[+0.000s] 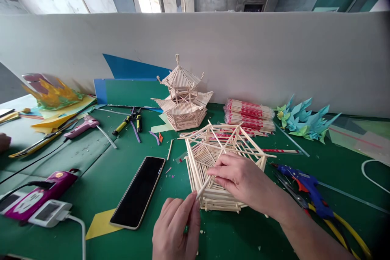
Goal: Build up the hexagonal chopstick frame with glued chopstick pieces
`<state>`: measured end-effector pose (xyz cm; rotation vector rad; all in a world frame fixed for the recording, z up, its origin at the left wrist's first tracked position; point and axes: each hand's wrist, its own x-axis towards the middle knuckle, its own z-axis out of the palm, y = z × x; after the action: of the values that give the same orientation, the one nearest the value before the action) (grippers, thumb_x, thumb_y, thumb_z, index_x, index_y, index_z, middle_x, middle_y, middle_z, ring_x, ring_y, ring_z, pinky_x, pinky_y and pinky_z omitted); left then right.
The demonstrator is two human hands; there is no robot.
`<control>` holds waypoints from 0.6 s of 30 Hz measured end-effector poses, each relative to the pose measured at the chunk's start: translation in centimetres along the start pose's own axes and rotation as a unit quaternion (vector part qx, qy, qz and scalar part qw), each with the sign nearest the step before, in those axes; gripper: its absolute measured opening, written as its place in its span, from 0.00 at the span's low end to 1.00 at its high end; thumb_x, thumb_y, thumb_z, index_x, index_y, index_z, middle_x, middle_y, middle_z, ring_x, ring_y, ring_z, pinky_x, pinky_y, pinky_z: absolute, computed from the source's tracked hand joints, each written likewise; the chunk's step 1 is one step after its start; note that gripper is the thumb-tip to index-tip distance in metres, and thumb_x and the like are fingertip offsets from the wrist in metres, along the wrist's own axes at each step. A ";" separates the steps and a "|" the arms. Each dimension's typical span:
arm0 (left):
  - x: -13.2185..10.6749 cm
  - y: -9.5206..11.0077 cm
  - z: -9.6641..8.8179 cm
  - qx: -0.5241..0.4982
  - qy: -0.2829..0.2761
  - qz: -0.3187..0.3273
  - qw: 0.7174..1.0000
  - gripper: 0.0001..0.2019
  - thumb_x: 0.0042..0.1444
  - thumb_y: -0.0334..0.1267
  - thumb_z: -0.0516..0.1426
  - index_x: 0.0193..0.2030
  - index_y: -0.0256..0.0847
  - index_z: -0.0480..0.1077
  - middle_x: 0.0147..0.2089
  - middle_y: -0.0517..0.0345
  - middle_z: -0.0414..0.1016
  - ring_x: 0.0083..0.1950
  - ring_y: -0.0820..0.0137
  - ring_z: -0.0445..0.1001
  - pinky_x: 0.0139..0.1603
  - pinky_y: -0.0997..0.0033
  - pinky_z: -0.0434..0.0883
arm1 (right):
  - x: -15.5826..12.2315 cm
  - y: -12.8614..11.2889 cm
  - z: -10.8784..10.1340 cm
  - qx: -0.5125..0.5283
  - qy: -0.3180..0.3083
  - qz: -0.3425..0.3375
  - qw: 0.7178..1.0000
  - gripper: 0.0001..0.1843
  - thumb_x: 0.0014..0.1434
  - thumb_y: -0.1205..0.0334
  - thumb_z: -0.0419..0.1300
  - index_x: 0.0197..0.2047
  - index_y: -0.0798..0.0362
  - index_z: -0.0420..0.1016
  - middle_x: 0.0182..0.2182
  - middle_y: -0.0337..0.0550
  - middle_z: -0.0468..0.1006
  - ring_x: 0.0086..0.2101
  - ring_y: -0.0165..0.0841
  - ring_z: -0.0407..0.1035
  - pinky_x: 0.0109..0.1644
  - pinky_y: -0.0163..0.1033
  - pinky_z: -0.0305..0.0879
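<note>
An unfinished hexagonal frame of thin wooden sticks lies on the green table in front of me. My left hand pinches the near end of a single wooden stick that slants up toward the frame. My right hand rests on the frame's near side, its fingertips closed on the stick's far end where it meets the frame. A finished two-tier stick pagoda stands behind.
A black phone lies left of the frame. A blue glue gun and yellow-handled pliers lie right. Wrapped chopstick bundles, paper cranes, a pink glue gun, cutters and a power strip surround them.
</note>
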<state>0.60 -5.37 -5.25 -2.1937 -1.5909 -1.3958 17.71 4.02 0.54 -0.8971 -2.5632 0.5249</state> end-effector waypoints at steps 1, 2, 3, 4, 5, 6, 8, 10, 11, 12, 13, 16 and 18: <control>0.0 0.0 0.0 -0.003 -0.001 -0.005 1.000 0.11 0.53 0.24 0.56 0.43 0.36 0.68 0.29 0.55 0.74 0.25 0.73 0.68 0.26 0.73 0.67 | 0.1 0.0 0.1 -0.007 -0.005 -0.005 1.000 0.11 0.61 0.68 0.54 0.41 0.50 0.77 0.32 0.41 0.74 0.36 0.32 0.66 0.39 0.37 0.62; 0.0 0.0 0.0 -0.004 -0.002 -0.010 1.000 0.11 0.53 0.24 0.56 0.43 0.37 0.68 0.28 0.56 0.74 0.25 0.73 0.68 0.26 0.73 0.67 | 0.2 0.0 0.2 -0.012 -0.006 -0.009 1.000 0.11 0.61 0.68 0.53 0.41 0.50 0.77 0.31 0.41 0.74 0.35 0.32 0.65 0.38 0.37 0.62; 0.0 0.0 0.0 -0.005 -0.003 -0.012 1.000 0.11 0.53 0.24 0.56 0.42 0.37 0.69 0.28 0.56 0.73 0.25 0.73 0.69 0.26 0.73 0.68 | 0.2 0.1 0.2 -0.017 -0.006 -0.012 1.000 0.11 0.61 0.68 0.53 0.40 0.50 0.77 0.31 0.41 0.74 0.35 0.32 0.65 0.38 0.37 0.62; 0.0 0.0 0.0 -0.005 -0.004 -0.014 1.000 0.11 0.53 0.24 0.56 0.42 0.37 0.69 0.28 0.56 0.73 0.25 0.73 0.69 0.26 0.73 0.68 | 0.3 0.1 0.3 -0.019 -0.005 -0.015 1.000 0.11 0.62 0.68 0.53 0.39 0.50 0.77 0.31 0.41 0.74 0.35 0.31 0.65 0.38 0.36 0.61; 0.0 0.0 0.0 -0.005 -0.005 -0.015 1.000 0.10 0.52 0.23 0.56 0.42 0.36 0.69 0.28 0.56 0.73 0.25 0.73 0.68 0.26 0.73 0.68 | 0.3 0.1 0.3 -0.021 -0.005 -0.017 1.000 0.11 0.62 0.67 0.53 0.39 0.50 0.78 0.31 0.40 0.74 0.35 0.31 0.65 0.38 0.36 0.61; 0.0 0.0 0.1 -0.006 -0.006 -0.016 1.000 0.10 0.52 0.23 0.56 0.41 0.36 0.69 0.28 0.56 0.73 0.24 0.74 0.68 0.25 0.74 0.68 | 0.4 0.2 0.4 -0.023 -0.004 -0.018 1.000 0.11 0.62 0.67 0.53 0.39 0.50 0.78 0.31 0.40 0.74 0.35 0.31 0.65 0.38 0.36 0.61; 0.0 -0.1 0.2 -0.005 -0.009 -0.020 1.000 0.10 0.52 0.23 0.56 0.41 0.36 0.69 0.27 0.57 0.72 0.24 0.74 0.67 0.24 0.75 0.67 | 0.5 0.2 0.4 -0.024 -0.005 -0.020 1.000 0.11 0.62 0.68 0.53 0.39 0.50 0.77 0.31 0.40 0.74 0.35 0.31 0.65 0.39 0.36 0.61; 0.1 -0.1 0.2 -0.004 -0.011 -0.025 1.000 0.10 0.52 0.23 0.56 0.41 0.35 0.69 0.27 0.57 0.72 0.23 0.75 0.66 0.23 0.76 0.67 | 0.6 0.2 0.4 -0.023 -0.003 -0.022 0.999 0.11 0.61 0.68 0.53 0.39 0.50 0.77 0.31 0.41 0.75 0.35 0.31 0.66 0.39 0.36 0.61; 0.1 -0.1 0.3 -0.003 -0.013 -0.028 1.000 0.09 0.52 0.24 0.56 0.41 0.35 0.69 0.27 0.56 0.72 0.24 0.74 0.66 0.23 0.76 0.67 | 0.7 0.2 0.4 -0.024 -0.003 -0.023 0.999 0.11 0.61 0.69 0.53 0.39 0.50 0.77 0.32 0.41 0.75 0.36 0.31 0.66 0.39 0.36 0.61; 0.1 -0.1 0.3 -0.001 -0.014 -0.028 1.000 0.09 0.53 0.24 0.56 0.40 0.36 0.69 0.27 0.56 0.72 0.24 0.74 0.66 0.23 0.76 0.67 | 0.7 0.2 0.5 -0.025 -0.001 -0.024 0.999 0.11 0.61 0.69 0.53 0.39 0.51 0.78 0.32 0.41 0.75 0.36 0.32 0.66 0.39 0.36 0.61; 0.2 0.0 0.2 0.001 -0.013 -0.028 1.000 0.08 0.53 0.24 0.56 0.40 0.36 0.69 0.27 0.56 0.72 0.24 0.74 0.67 0.23 0.76 0.67 | 0.7 0.3 0.5 -0.026 0.000 -0.026 0.999 0.11 0.61 0.69 0.53 0.38 0.51 0.78 0.32 0.41 0.75 0.36 0.32 0.66 0.39 0.36 0.61; 0.2 0.1 0.1 0.005 -0.010 -0.028 1.000 0.08 0.53 0.24 0.56 0.39 0.36 0.68 0.26 0.58 0.71 0.23 0.74 0.66 0.23 0.76 0.66 | 0.6 0.3 0.5 -0.026 -0.001 -0.025 0.999 0.11 0.61 0.70 0.54 0.39 0.51 0.78 0.32 0.41 0.75 0.36 0.32 0.66 0.39 0.36 0.61; 0.2 0.1 0.1 0.007 -0.012 -0.029 0.999 0.07 0.53 0.24 0.56 0.38 0.37 0.68 0.25 0.59 0.70 0.22 0.74 0.65 0.23 0.75 0.66 | 0.5 0.3 0.6 -0.025 -0.003 -0.021 0.999 0.11 0.61 0.70 0.54 0.39 0.51 0.78 0.32 0.41 0.75 0.36 0.32 0.66 0.39 0.36 0.62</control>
<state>0.77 -5.22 -5.14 -2.1811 -1.6797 -1.3756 17.24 4.42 0.02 -0.8583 -2.6049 0.4548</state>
